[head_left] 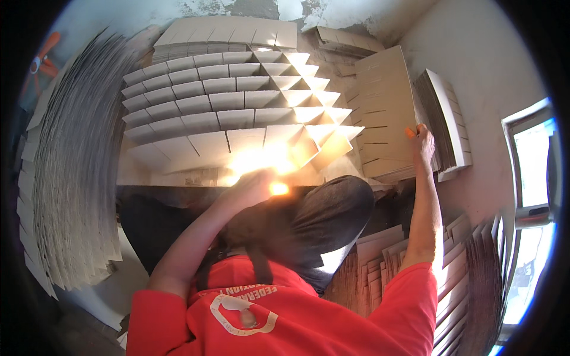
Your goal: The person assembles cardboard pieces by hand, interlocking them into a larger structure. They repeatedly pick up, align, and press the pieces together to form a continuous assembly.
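In front of me stands a cardboard divider grid (219, 101), made of slotted strips crossing each other, with bright sunlight on its right side. My left hand (258, 185) is low by the grid's near edge. Glare washes out its fingers, and an orange patch glows on it. At the right, my right hand (422, 145) has its fingers closed on the right edge of a slotted cardboard sheet (386, 107), which leans on others. Something orange covers one of its fingertips. Whether it grips one sheet or several I cannot tell.
A tall stack of cardboard strips (77, 160) rises at the left. Slotted sheets (237, 29) lie behind the grid. Another stack (442, 113) leans near the right wall. More strips (454, 285) stand beside my right arm, near a bright window (531, 172). An orange fan (43, 62) is far left.
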{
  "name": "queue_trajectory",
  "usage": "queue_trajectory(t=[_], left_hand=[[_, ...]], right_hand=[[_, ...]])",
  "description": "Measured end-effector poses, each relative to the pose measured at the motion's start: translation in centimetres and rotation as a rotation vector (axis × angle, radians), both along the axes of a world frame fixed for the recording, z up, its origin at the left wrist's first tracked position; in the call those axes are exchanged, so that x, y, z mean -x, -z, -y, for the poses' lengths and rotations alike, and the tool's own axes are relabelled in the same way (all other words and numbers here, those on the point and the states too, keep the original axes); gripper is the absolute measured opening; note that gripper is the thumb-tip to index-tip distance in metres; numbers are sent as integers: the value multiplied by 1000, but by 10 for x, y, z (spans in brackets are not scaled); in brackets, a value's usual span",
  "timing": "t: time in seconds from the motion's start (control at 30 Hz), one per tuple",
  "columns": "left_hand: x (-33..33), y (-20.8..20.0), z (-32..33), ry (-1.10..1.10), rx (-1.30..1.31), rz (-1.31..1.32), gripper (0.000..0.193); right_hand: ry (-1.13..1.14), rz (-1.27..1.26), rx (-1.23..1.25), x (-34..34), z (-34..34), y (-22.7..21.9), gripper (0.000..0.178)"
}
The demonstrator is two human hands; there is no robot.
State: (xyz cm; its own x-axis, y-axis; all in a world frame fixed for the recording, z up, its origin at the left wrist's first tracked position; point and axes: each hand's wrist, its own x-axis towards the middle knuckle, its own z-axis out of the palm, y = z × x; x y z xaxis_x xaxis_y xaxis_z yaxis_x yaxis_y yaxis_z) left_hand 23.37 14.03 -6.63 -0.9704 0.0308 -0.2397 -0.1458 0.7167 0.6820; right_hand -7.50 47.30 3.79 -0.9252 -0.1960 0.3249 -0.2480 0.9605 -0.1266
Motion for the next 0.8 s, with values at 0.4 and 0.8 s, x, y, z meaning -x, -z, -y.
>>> queue_trajectory(t=[0.4,0.8], left_hand=[[-6,19,-7,198,121,-427,20],[-23,-78,70,-265,418,-869,35]], right_hand=[[-540,-208,792,-104,100,-144,49],[-855,473,698,-171,205,-160,63]])
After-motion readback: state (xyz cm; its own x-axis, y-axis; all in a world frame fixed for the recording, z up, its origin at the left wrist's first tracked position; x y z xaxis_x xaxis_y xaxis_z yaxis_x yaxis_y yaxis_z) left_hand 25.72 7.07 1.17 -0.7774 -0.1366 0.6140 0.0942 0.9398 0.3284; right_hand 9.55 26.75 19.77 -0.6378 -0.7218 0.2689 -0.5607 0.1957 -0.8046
